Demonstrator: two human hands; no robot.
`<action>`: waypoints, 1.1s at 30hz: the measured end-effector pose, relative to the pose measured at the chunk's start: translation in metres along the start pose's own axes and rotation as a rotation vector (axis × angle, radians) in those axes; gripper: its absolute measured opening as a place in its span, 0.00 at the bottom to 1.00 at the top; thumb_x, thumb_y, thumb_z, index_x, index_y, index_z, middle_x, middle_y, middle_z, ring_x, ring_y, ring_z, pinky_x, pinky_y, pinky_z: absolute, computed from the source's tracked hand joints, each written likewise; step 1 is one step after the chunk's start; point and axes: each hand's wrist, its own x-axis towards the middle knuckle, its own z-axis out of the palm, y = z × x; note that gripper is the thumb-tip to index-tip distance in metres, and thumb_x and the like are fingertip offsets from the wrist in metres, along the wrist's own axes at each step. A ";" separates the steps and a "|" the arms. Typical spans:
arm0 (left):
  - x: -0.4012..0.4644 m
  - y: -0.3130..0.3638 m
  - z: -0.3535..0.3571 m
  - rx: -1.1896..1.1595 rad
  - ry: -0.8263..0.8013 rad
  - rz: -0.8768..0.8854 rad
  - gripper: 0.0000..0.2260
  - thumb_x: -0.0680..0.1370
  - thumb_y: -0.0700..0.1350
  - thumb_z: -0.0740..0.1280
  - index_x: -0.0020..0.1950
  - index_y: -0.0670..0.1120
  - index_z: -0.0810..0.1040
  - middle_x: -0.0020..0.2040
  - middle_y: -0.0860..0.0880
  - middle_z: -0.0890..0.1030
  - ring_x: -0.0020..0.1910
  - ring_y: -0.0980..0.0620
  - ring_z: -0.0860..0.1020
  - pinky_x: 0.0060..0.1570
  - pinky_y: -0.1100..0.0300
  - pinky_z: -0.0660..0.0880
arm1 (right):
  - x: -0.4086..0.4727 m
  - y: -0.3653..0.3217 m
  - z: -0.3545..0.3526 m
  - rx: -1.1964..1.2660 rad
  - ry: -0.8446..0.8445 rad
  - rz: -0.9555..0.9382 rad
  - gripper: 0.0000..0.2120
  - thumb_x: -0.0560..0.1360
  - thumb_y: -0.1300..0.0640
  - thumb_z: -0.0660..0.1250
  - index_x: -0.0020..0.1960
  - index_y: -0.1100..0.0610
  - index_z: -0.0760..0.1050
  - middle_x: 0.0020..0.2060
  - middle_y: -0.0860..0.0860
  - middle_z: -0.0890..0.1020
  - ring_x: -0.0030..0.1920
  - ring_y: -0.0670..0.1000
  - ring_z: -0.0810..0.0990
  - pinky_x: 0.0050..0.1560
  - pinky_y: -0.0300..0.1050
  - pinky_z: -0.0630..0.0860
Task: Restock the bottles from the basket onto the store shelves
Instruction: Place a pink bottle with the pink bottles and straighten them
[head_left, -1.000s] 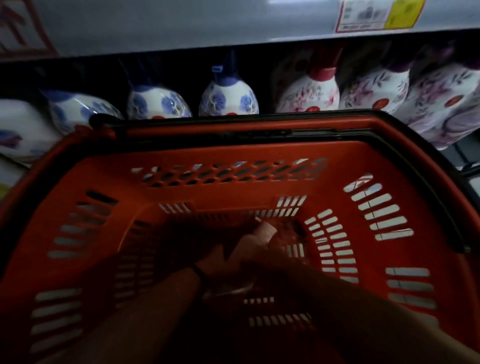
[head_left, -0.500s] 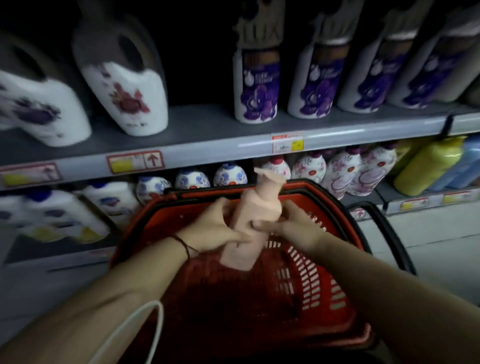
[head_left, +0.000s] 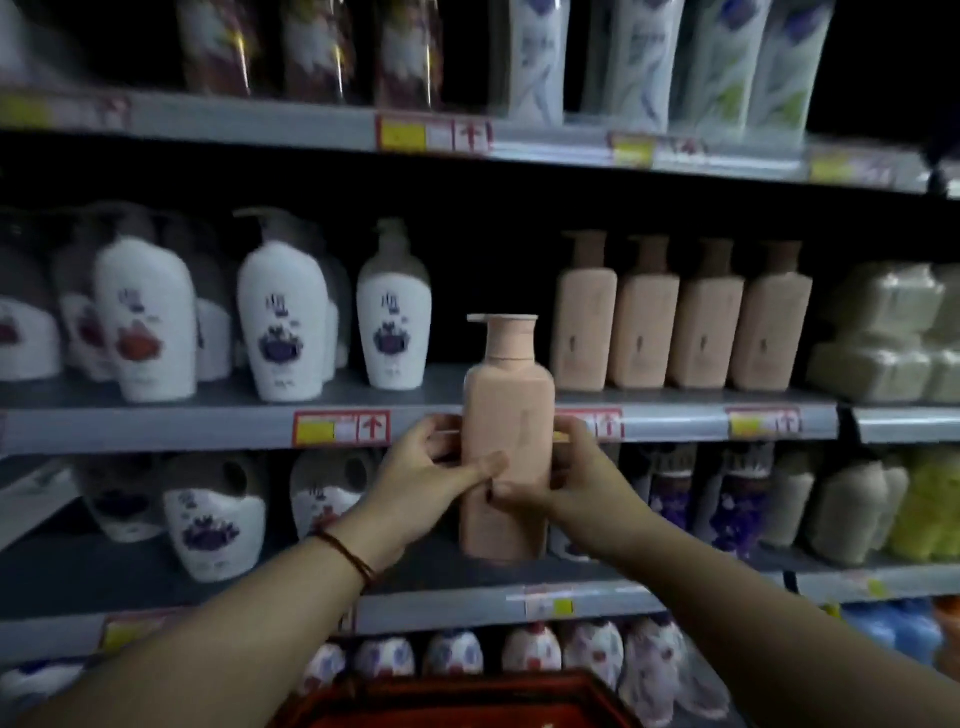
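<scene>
I hold a peach pump bottle (head_left: 506, 415) upright in front of the shelves with both hands. My left hand (head_left: 421, 483) grips its left side and my right hand (head_left: 571, 478) grips its right side, thumbs meeting on the front. The bottle's top reaches the middle shelf (head_left: 208, 428), in the gap between the white bottles (head_left: 395, 322) and a row of matching peach bottles (head_left: 680, 322). The rim of the red basket (head_left: 457, 701) shows at the bottom edge, below my arms; its inside is out of view.
White floral bottles (head_left: 285, 312) fill the left of the middle shelf. Pale wrapped packs (head_left: 893, 332) sit at the right. Tall bottles (head_left: 644, 57) line the top shelf. Jugs (head_left: 213, 514) and purple bottles (head_left: 737, 499) stand on the lower shelf, round floral bottles (head_left: 530, 649) below.
Both hands lifted the peach bottle out of the red basket and raised it to the level of the middle shelf. My view tilted up from the basket to the shelves.
</scene>
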 end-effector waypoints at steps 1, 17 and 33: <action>0.012 0.014 0.001 -0.001 0.008 0.048 0.19 0.69 0.40 0.75 0.57 0.47 0.74 0.56 0.47 0.81 0.53 0.53 0.81 0.55 0.55 0.78 | 0.013 -0.012 -0.008 -0.011 0.023 -0.032 0.34 0.65 0.60 0.78 0.65 0.53 0.63 0.55 0.49 0.78 0.53 0.44 0.79 0.49 0.39 0.81; 0.176 -0.001 0.010 0.205 -0.143 0.247 0.32 0.77 0.32 0.64 0.76 0.50 0.55 0.68 0.44 0.73 0.66 0.49 0.74 0.66 0.55 0.71 | 0.181 0.011 -0.045 -0.037 0.191 -0.150 0.35 0.61 0.47 0.76 0.63 0.47 0.63 0.59 0.53 0.77 0.59 0.54 0.76 0.59 0.60 0.76; 0.197 -0.030 0.010 0.456 -0.081 0.108 0.58 0.60 0.59 0.76 0.77 0.54 0.39 0.66 0.49 0.75 0.62 0.49 0.76 0.64 0.48 0.73 | 0.162 0.021 -0.047 -0.602 0.402 -0.144 0.20 0.77 0.49 0.63 0.66 0.55 0.67 0.60 0.53 0.74 0.58 0.57 0.75 0.56 0.53 0.75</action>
